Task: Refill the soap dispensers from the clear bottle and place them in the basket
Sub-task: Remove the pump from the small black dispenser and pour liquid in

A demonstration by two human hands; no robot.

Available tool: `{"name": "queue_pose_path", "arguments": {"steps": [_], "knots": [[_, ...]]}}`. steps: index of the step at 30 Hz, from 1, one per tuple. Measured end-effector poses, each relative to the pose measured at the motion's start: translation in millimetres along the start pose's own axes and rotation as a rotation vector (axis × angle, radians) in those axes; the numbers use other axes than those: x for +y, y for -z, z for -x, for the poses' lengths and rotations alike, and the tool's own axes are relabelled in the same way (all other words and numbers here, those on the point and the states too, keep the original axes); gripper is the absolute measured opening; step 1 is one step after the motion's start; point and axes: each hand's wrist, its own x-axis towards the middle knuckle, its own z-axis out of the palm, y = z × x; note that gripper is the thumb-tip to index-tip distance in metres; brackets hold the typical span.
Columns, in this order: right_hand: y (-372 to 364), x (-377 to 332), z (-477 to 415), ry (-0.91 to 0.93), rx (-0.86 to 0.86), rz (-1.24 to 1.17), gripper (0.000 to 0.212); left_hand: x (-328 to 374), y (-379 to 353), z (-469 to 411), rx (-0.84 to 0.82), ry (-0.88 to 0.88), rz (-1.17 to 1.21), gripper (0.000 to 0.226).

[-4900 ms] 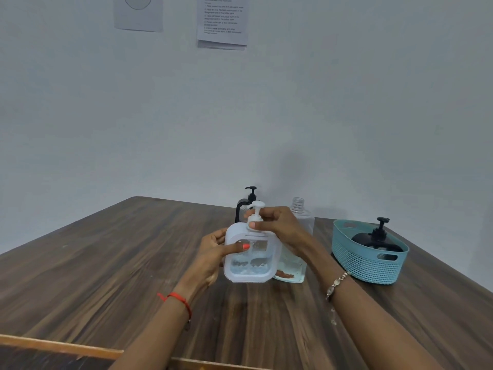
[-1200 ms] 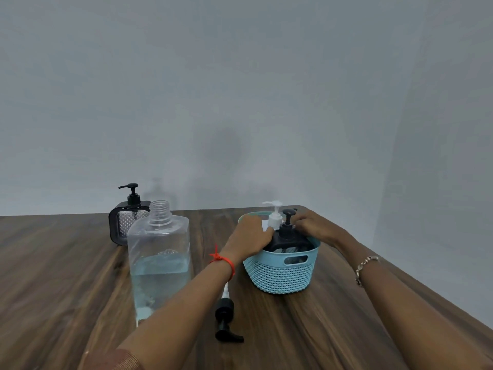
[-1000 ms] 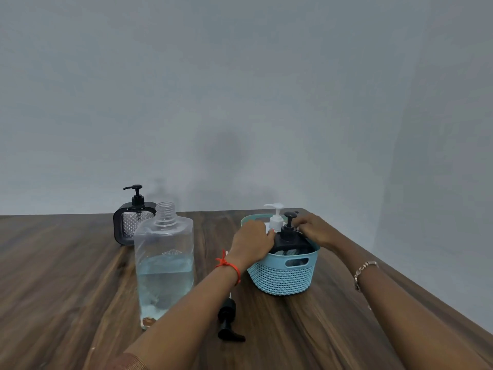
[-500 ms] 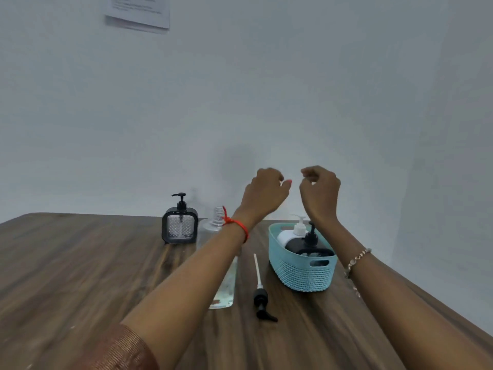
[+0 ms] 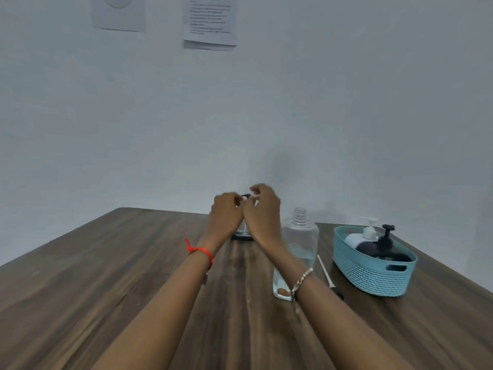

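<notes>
Reads as a plain office or test room rather than a home: bare white wall (image 5: 320, 102), a printed text sheet (image 5: 209, 20) and a second sheet (image 5: 118, 12) taped up high, and one dark wood-grain desk (image 5: 106, 276) set against that wall.

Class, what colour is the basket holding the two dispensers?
The basket is teal; head view.

Both forearms extend forward, wrists raised. The left hand (image 5: 226, 216) and right hand (image 5: 262, 209) sit side by side, backs toward the camera, fingers curled. Grip cannot be confirmed.
</notes>
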Motion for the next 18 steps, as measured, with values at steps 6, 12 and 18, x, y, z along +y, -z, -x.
{"name": "queue_pose_path", "arguments": {"steps": [6,12,18], "knots": [[-48.1,57.0,20.3,-0.353,-0.076,0.078,0.028,-69.8,-21.0,9.2,-0.119,0.181,-0.086,0.040],[-101.5,109.4,-2.1,-0.577,0.020,-0.046,0.038,-119.8,-44.0,-13.8,-0.195,0.299,-0.085,0.012],[-132.9,140.3,-48.0,-0.695,0.152,-0.104,0.065,-157.5,-73.7,-59.8,-0.256,0.307,-0.081,0.048]]}}
